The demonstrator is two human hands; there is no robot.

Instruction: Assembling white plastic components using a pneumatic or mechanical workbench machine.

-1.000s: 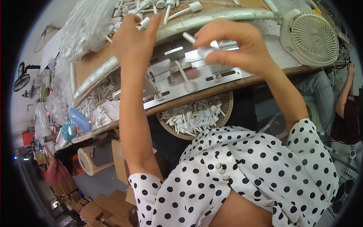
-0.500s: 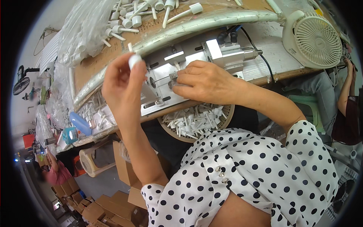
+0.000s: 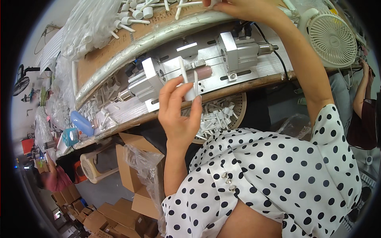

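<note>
My left hand (image 3: 178, 109) is raised in front of the metal fixture (image 3: 186, 73). Its thumb and fingers pinch a white capped plastic stick (image 3: 190, 93), cap low and stem pointing up; a second thin white stem stands close beside it. At the top edge, my right hand (image 3: 232, 7) reaches over the padded rim onto the board. Its fingers close on the end of another white capped stick (image 3: 191, 4), partly cut off by the frame. A thin rod and a pinkish cylinder (image 3: 204, 72) show between the fixture's two end blocks.
A white padded rim (image 3: 170, 33) borders the brown board (image 3: 115, 45), which bears loose white sticks. Below the bench edge sits a basket (image 3: 239, 113) of similar pieces. A white fan (image 3: 332, 39) stands at right; cardboard boxes (image 3: 139, 174) lie at lower left. Other people sit at both sides.
My right hand has left the fixture and moved up to the board's sticks. My left hand has come down and right with its white stick, uncovering the fixture's left block.
</note>
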